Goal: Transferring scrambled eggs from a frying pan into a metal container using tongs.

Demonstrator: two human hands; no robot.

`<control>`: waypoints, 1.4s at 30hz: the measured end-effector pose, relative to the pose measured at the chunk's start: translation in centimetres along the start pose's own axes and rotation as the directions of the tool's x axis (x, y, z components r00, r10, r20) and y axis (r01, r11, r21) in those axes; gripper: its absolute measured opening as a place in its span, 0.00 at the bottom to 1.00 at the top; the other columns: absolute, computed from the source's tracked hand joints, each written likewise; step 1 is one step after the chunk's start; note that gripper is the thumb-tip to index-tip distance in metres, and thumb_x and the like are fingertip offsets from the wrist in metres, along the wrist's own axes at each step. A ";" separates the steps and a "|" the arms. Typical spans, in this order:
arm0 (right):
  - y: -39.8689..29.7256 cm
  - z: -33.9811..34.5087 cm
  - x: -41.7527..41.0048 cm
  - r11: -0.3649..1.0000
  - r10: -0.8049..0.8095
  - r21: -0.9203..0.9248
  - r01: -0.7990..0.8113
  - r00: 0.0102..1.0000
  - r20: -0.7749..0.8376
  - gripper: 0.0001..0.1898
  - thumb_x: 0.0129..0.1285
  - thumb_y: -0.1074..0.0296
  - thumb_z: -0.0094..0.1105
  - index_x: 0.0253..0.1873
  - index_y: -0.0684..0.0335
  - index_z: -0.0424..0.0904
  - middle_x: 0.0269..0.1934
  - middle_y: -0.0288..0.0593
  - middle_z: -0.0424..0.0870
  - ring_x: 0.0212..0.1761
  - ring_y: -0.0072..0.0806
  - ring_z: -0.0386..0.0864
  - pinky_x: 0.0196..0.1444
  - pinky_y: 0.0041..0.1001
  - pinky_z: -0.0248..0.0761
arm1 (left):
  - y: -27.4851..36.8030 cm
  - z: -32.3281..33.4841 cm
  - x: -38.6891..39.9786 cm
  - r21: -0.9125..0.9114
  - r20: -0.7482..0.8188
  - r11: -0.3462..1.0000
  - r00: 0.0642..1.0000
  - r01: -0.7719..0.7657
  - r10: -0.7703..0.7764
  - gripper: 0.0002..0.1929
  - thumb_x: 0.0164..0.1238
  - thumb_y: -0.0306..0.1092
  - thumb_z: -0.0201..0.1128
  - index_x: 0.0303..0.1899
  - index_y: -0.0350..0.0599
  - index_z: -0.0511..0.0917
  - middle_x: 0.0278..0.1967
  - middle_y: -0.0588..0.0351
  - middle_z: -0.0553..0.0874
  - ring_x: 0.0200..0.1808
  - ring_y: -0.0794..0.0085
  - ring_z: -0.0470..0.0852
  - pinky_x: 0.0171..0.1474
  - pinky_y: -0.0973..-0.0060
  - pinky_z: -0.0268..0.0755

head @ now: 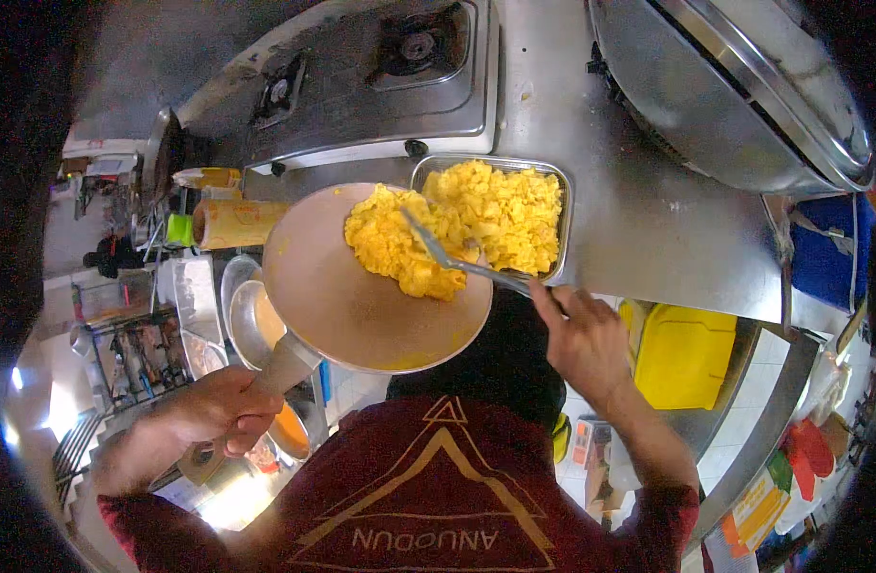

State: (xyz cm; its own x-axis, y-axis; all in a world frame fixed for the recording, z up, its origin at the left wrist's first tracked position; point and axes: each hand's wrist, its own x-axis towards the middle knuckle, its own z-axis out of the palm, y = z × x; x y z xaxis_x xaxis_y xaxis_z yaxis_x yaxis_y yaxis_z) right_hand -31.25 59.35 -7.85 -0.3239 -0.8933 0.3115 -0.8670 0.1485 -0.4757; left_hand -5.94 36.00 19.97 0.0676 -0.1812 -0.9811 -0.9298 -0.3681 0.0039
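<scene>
My left hand [241,415] grips the handle of a frying pan [316,272] with a pale pinkish-beige inside. Scrambled eggs [395,251] are heaped along the pan's far right side. Right up against that side, a metal tray [568,236] stands on the steel counter, filled with more scrambled eggs [502,208]. The pan's rim overlaps the tray's near left corner. In my right hand [588,340] is a grey long-handled utensil, likely a spatula [473,268]. Its head lies over the eggs where pan and tray meet, and its exact shape is blurred.
Behind the tray is a gas stove [366,79]. A large metal vessel [724,93] stands at the back right of the steel counter [624,236]. At left lie a film roll [237,222] and metal bowls [248,315]. A yellow lid or bin [685,354] is below the counter at right.
</scene>
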 end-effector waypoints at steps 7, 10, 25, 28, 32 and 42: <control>0.6 4.0 -1.1 0.997 0.027 -0.075 -0.025 0.999 0.024 0.33 0.50 0.78 0.59 0.66 0.60 0.78 0.39 0.40 0.77 0.35 0.35 0.80 0.37 0.35 0.77 | -0.2 -0.6 -0.7 -0.023 0.105 0.999 0.993 -0.043 0.045 0.23 0.79 0.46 0.58 0.21 0.50 0.67 0.14 0.61 0.72 0.12 0.77 0.69 0.16 0.75 0.59; 1.6 5.4 -2.0 0.988 0.010 -0.151 -0.007 1.000 0.017 0.30 0.53 0.74 0.60 0.66 0.60 0.77 0.39 0.38 0.75 0.37 0.32 0.79 0.37 0.34 0.76 | 0.4 -0.5 -0.2 -0.056 0.117 0.998 0.993 -0.016 0.023 0.22 0.79 0.44 0.58 0.22 0.50 0.67 0.14 0.63 0.70 0.12 0.78 0.69 0.16 0.76 0.59; 4.9 5.4 -2.8 0.988 0.119 0.106 -0.116 0.993 -0.023 0.25 0.57 0.79 0.60 0.61 0.57 0.83 0.35 0.41 0.83 0.32 0.39 0.84 0.33 0.35 0.78 | 1.4 0.5 -1.3 -0.073 0.029 0.997 1.000 0.004 -0.002 0.16 0.79 0.40 0.59 0.28 0.48 0.70 0.17 0.65 0.68 0.13 0.78 0.69 0.16 0.77 0.60; 5.3 5.1 -3.0 0.970 0.202 0.124 -0.207 0.978 0.055 0.21 0.61 0.77 0.61 0.60 0.57 0.84 0.37 0.44 0.85 0.32 0.42 0.84 0.35 0.37 0.78 | 1.4 -0.4 -0.2 -0.075 0.094 0.997 0.995 -0.029 0.036 0.15 0.78 0.39 0.59 0.29 0.48 0.69 0.17 0.65 0.68 0.13 0.78 0.69 0.16 0.77 0.60; 7.3 7.1 -3.0 0.953 0.203 0.249 -0.171 0.973 -0.110 0.18 0.64 0.70 0.62 0.59 0.50 0.85 0.32 0.41 0.84 0.31 0.41 0.84 0.31 0.40 0.78 | 1.3 0.5 -1.7 -0.025 0.037 1.000 0.999 -0.016 0.017 0.18 0.79 0.41 0.58 0.25 0.49 0.68 0.16 0.64 0.69 0.13 0.78 0.69 0.16 0.77 0.59; 9.6 6.2 -2.0 0.928 0.301 0.222 -0.298 0.953 0.022 0.15 0.68 0.70 0.59 0.57 0.55 0.85 0.36 0.49 0.83 0.37 0.51 0.83 0.39 0.44 0.76 | 1.6 0.3 -0.7 0.099 0.048 0.995 0.999 0.010 -0.015 0.23 0.80 0.45 0.55 0.21 0.50 0.67 0.14 0.61 0.72 0.13 0.78 0.70 0.17 0.76 0.59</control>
State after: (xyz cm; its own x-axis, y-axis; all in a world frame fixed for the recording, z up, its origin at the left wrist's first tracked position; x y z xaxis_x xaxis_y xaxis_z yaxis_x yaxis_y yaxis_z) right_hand -36.60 59.95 -18.11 -0.5618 -0.8160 0.1359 -0.6239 0.3101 -0.7174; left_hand -7.53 35.81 20.60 0.0641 -0.1311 -0.9893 -0.9603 -0.2777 -0.0254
